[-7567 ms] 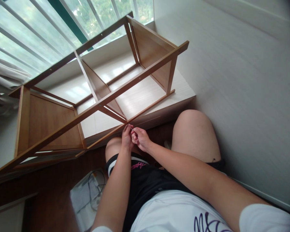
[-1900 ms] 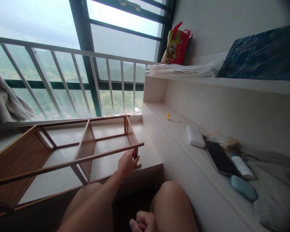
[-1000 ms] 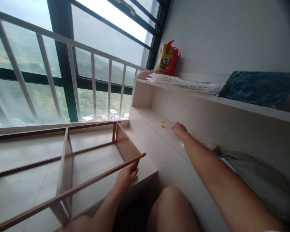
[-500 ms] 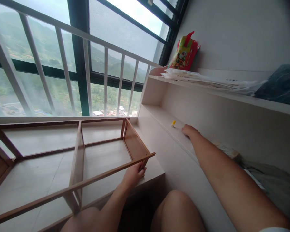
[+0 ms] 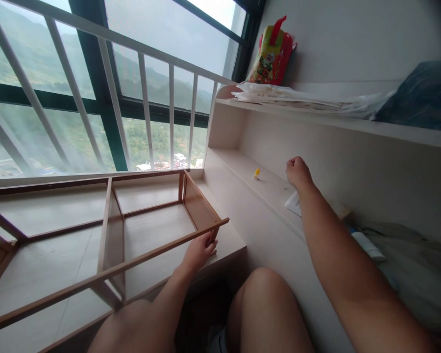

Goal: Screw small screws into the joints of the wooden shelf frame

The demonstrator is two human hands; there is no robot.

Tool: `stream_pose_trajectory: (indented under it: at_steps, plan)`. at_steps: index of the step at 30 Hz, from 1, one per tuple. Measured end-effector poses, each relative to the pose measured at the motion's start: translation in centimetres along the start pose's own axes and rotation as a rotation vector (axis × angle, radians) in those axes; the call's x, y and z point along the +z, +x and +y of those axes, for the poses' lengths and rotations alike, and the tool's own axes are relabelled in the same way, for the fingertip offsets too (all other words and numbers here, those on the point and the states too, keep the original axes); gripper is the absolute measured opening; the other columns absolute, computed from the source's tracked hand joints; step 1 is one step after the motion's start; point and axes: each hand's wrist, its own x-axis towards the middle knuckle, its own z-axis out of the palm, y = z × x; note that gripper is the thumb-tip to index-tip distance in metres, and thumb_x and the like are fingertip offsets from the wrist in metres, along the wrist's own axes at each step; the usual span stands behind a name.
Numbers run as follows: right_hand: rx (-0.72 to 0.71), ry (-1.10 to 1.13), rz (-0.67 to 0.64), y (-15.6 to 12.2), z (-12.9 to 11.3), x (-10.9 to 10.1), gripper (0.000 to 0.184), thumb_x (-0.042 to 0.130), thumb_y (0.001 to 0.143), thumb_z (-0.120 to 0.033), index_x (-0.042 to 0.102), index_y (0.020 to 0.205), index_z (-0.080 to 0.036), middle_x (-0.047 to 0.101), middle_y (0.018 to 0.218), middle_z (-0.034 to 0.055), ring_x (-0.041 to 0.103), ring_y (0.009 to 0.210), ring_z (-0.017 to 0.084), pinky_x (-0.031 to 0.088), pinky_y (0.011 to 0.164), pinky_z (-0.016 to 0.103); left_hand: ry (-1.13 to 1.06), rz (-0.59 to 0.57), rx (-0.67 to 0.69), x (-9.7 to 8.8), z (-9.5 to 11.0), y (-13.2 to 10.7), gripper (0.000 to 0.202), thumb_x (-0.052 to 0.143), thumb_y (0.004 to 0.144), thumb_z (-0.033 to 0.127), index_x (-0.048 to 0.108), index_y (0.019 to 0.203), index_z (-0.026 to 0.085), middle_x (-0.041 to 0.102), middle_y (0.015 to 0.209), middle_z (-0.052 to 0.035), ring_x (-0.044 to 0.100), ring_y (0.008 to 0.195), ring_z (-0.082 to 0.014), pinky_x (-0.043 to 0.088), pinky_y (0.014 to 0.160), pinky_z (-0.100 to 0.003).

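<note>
A brown wooden frame (image 5: 154,254) with divider panels lies on the pale window ledge. At its near right corner, my left hand (image 5: 200,251) is closed around the short end piece under the long rail. My right hand (image 5: 299,172) is raised just above the built-in shelf (image 5: 238,159), fingers curled together; what they hold, if anything, is too small to make out. Left of it, a small yellow-topped item (image 5: 257,173) sits on the shelf. Below the right wrist lies a white flat packet (image 5: 294,203), partly covered by the forearm.
White railings (image 5: 147,108) and a window stand beyond the frame. On the upper shelf are a red and green bag (image 5: 272,56), flat plastic packages (image 5: 301,100) and a dark blue bundle (image 5: 419,98). A white tube (image 5: 367,245) and greyish cloth (image 5: 411,255) lie at right.
My right hand has lifted off the shelf surface and drawn back toward the wall, uncovering the white packet. My left hand keeps its hold on the frame. The view has tilted slightly down.
</note>
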Motion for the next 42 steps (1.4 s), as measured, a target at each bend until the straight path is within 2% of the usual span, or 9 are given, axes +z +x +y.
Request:
stream_pose_trajectory:
  at_steps: [4,7,10,14,20,26,31,37,42]
  plan:
    - [-0.125,0.582,0.045,-7.3,-3.2,-1.6,0.017,0.047,0.095,-0.037,0.051,0.093,-0.02,0.058,0.065,-0.0017,0.044,0.049,0.01,0.035,0.05,0.021,0.011,0.016,0.029,0.1,0.2,0.0,0.014,0.051,0.087,0.033,0.054,0.08,0.02,0.057,0.072,0.0007,0.051,0.068,-0.0156,0.036,0.065,-0.028]
    - [-0.186,1.018,-0.15,-14.3,-5.6,-0.9,0.023,0.048,0.094,-0.046,0.046,0.095,-0.024,0.063,0.07,-0.0026,0.029,0.04,0.008,0.023,0.04,0.02,0.016,0.018,0.033,0.3,0.3,-0.1,0.014,0.051,0.087,0.033,0.056,0.084,0.021,0.057,0.074,0.0006,0.051,0.068,-0.0157,0.037,0.065,-0.028]
    - [-0.187,1.191,-0.347,-20.0,-6.5,1.4,0.025,0.053,0.092,-0.048,0.047,0.094,-0.024,0.068,0.076,0.0003,0.025,0.04,0.007,0.018,0.038,0.021,0.006,0.027,0.036,0.5,0.2,-0.4,0.013,0.051,0.087,0.033,0.057,0.088,0.021,0.058,0.075,0.0008,0.051,0.068,-0.0152,0.038,0.065,-0.028]
    - [-0.142,1.251,-0.431,-24.4,-6.1,4.4,0.025,0.056,0.091,-0.048,0.049,0.092,-0.024,0.071,0.082,0.0029,0.029,0.041,0.008,0.024,0.039,0.023,-0.01,0.033,0.03,0.6,0.2,-0.7,0.014,0.051,0.087,0.033,0.058,0.088,0.02,0.059,0.076,0.0003,0.051,0.066,-0.0144,0.04,0.064,-0.027]
    - [-0.163,1.246,-0.447,-27.0,-5.9,6.6,0.018,0.055,0.094,-0.04,0.053,0.091,-0.023,0.072,0.085,0.0038,0.046,0.048,0.011,0.045,0.052,0.027,-0.055,0.019,0.02,0.4,0.8,-1.2,0.023,0.054,0.086,0.031,0.062,0.104,0.021,0.061,0.08,-0.0004,0.053,0.067,-0.0136,0.044,0.065,-0.026]
    - [-0.288,1.137,-0.407,-27.6,-5.8,7.7,0.009,0.053,0.094,-0.031,0.058,0.094,-0.024,0.071,0.089,0.0044,0.066,0.083,0.019,0.052,0.081,0.036,-0.106,0.026,-0.046,0.4,1.6,-1.3,0.021,0.056,0.084,0.036,0.063,0.093,0.018,0.057,0.073,-0.0002,0.052,0.066,-0.0136,0.045,0.065,-0.026]
    - [-0.322,1.026,-0.373,-28.1,-5.5,8.2,0.009,0.051,0.094,-0.029,0.06,0.096,-0.026,0.071,0.09,0.004,0.068,0.085,0.02,0.054,0.078,0.035,-0.085,0.0,-0.032,0.6,1.4,-1.1,0.02,0.052,0.087,0.036,0.06,0.09,0.018,0.054,0.069,0.001,0.051,0.063,-0.0132,0.043,0.064,-0.027]
    - [-0.311,1.051,-0.356,-28.1,-5.7,8.4,0.009,0.051,0.094,-0.028,0.059,0.098,-0.027,0.071,0.088,0.0031,0.068,0.085,0.02,0.053,0.077,0.033,-0.098,-0.037,-0.019,0.6,1.1,-1.1,0.019,0.05,0.089,0.034,0.059,0.095,0.018,0.056,0.071,0.0,0.052,0.065,-0.0137,0.044,0.065,-0.028]
    - [-0.311,1.05,-0.341,-28.0,-6.0,9.0,0.01,0.049,0.095,-0.027,0.058,0.099,-0.024,0.068,0.083,0.0022,0.067,0.077,0.018,0.052,0.073,0.03,-0.098,-0.028,-0.01,0.7,1.3,-1.1,0.023,0.049,0.09,0.033,0.061,0.103,0.018,0.062,0.081,-0.0026,0.055,0.07,-0.0147,0.046,0.069,-0.028]
